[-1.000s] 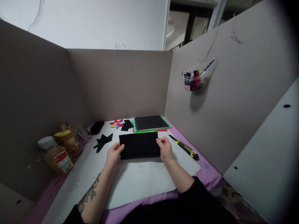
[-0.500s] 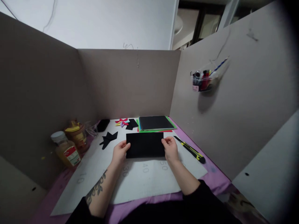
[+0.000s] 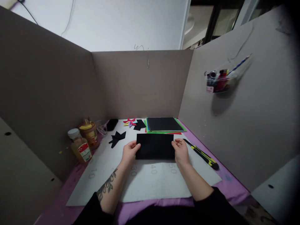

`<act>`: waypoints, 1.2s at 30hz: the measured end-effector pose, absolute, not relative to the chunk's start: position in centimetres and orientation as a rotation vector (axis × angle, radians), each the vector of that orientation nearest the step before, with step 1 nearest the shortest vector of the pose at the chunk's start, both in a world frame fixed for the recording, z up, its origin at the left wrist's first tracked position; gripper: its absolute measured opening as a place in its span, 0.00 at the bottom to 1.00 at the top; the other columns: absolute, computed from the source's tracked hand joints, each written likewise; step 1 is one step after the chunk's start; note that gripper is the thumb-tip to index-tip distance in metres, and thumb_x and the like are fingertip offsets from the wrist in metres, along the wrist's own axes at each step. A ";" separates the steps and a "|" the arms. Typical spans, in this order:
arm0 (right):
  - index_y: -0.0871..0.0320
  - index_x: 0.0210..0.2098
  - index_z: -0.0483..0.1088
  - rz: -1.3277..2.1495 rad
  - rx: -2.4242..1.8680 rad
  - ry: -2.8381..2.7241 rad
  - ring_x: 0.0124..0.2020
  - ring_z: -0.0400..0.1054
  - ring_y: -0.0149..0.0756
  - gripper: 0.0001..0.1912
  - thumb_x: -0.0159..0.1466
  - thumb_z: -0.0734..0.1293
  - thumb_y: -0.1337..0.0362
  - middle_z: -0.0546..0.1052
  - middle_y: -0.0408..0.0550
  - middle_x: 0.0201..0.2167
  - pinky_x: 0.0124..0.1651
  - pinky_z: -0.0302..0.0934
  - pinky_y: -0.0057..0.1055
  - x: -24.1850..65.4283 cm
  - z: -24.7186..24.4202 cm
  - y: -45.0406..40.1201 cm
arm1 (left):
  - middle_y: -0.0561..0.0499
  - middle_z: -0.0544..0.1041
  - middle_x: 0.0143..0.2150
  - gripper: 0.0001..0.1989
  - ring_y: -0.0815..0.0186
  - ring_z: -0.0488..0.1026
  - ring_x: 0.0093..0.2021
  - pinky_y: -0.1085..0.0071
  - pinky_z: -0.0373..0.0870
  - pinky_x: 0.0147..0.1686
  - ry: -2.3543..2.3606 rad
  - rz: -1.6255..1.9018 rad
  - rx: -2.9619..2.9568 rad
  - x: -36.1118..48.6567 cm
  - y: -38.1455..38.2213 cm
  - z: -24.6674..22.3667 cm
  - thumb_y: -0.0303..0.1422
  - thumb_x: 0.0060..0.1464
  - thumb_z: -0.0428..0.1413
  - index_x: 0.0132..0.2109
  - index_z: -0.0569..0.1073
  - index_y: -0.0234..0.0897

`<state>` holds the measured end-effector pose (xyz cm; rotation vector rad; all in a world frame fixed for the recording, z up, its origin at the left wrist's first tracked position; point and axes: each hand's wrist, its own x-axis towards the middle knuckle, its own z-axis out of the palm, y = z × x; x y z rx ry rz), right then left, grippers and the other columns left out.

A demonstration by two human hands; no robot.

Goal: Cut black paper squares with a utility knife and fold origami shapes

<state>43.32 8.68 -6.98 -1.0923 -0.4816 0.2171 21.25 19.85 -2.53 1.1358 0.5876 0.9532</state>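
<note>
A black rectangular sheet of paper [image 3: 155, 147] is held up by its two short sides above a white board. My left hand [image 3: 129, 152] pinches the left edge, thumb in front and fingers behind. At the right edge, my right hand [image 3: 181, 151] grips the sheet the same way. Beyond it lies a stack of coloured sheets [image 3: 164, 124] with black on top. To the left rest a folded black paper shape [image 3: 117, 138], another black paper piece [image 3: 140, 125] and small coloured paper pieces [image 3: 130, 122]. A yellow-and-black utility knife [image 3: 202, 155] lies right of my right hand.
The white board [image 3: 150, 187] with pencilled numbers lies on a purple cloth [image 3: 234, 184]. At left stand a capped bottle [image 3: 80, 146], a yellow-lidded jar [image 3: 90, 134], a clear cup [image 3: 102, 128] and a black object [image 3: 112, 124]. A clear holder [image 3: 220, 82] hangs on the right panel.
The whole view has shifted, so everything appears further right. Both hands keep their hold on the black sheet, with little other movement.
</note>
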 end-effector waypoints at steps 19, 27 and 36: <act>0.56 0.33 0.64 0.215 -1.073 -0.483 0.26 0.62 0.30 0.16 0.48 0.72 0.60 0.68 0.38 0.24 0.33 0.54 0.29 43.3 -6.7 8.6 | 0.43 0.81 0.33 0.21 0.57 0.77 0.35 0.65 0.70 0.39 0.591 0.946 1.156 21.2 20.0 -2.7 0.35 0.34 0.67 0.39 0.78 0.30; 0.56 0.32 0.64 0.209 -1.074 -0.481 0.26 0.62 0.29 0.17 0.47 0.72 0.60 0.68 0.38 0.24 0.33 0.55 0.29 43.3 -6.6 8.6 | 0.43 0.81 0.34 0.20 0.58 0.77 0.35 0.66 0.70 0.39 0.598 0.942 1.162 21.2 20.2 -2.8 0.35 0.36 0.67 0.39 0.78 0.30; 0.56 0.32 0.64 0.192 -1.086 -0.493 0.27 0.62 0.30 0.16 0.48 0.72 0.59 0.67 0.39 0.24 0.33 0.55 0.29 43.2 -6.4 8.4 | 0.43 0.80 0.33 0.20 0.57 0.77 0.35 0.64 0.69 0.40 0.563 0.929 1.175 21.2 20.6 -3.1 0.36 0.36 0.67 0.38 0.78 0.29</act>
